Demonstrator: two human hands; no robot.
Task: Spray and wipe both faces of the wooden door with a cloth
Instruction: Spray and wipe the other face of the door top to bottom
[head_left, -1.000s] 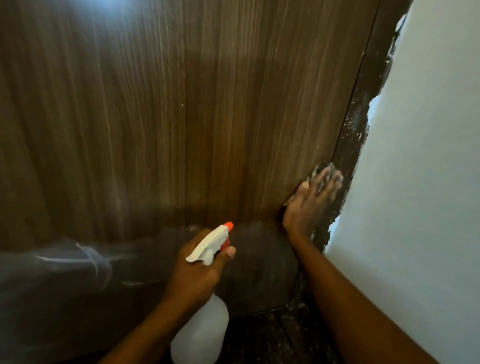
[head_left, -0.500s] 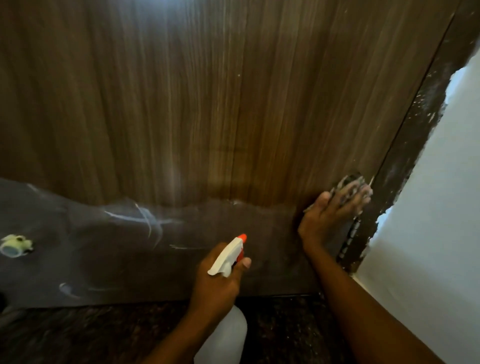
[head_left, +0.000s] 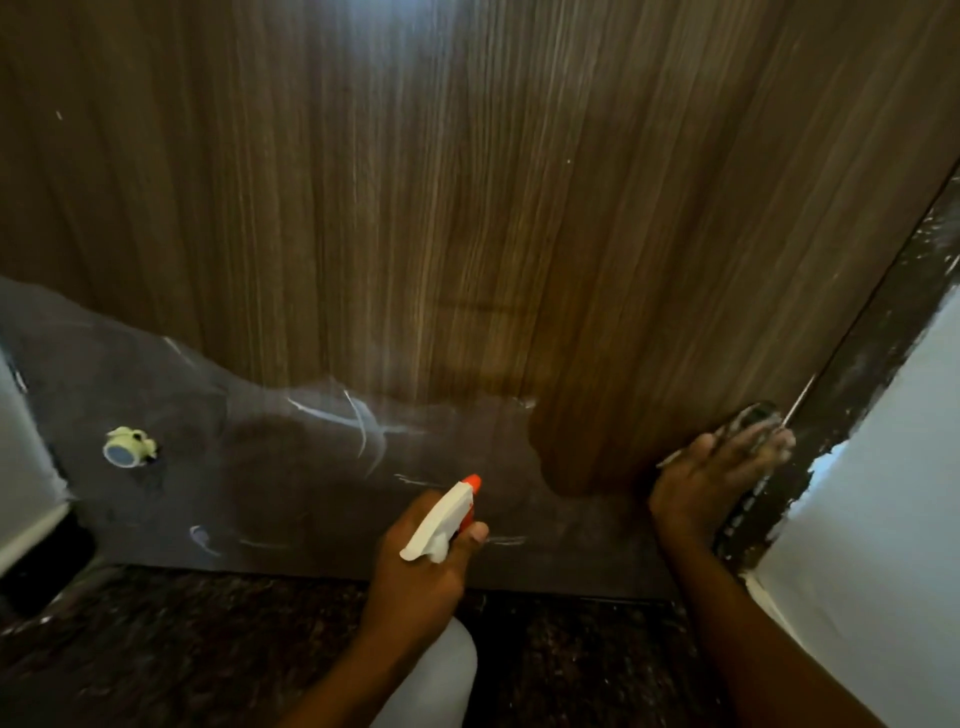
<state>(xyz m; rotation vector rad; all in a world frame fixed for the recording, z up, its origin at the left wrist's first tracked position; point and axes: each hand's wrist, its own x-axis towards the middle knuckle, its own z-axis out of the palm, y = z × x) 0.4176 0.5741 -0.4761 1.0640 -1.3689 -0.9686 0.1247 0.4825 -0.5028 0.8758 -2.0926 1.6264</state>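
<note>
– Wooden door (head_left: 467, 208): where is it placed?
– It is recorded straight ahead, upright, filling most of the view. Vertical brown grain is seen. A dark band (head_left: 260, 467), marked with white scuffs, runs across the lower part down to the speckled floor (head_left: 156, 649).
– What is noted of the left hand (head_left: 421, 561)?
– Its fingers are wrapped round the neck of the spray bottle (head_left: 441, 519). The orange nozzle is pointed at the dark band and is held clear of it.
– And the right hand (head_left: 711, 478)?
– Its fingers are stretched out and spread, though blurred. The cloth (head_left: 753, 421) is pressed flat under them against the door's right edge, just beside the dark frame (head_left: 857, 374).
– What else is logged?
– A pale wall (head_left: 883, 519) is seen right of the frame. A small yellow-green object (head_left: 127, 449) with a blue round face sits on the band at far left. What it is cannot be told.
</note>
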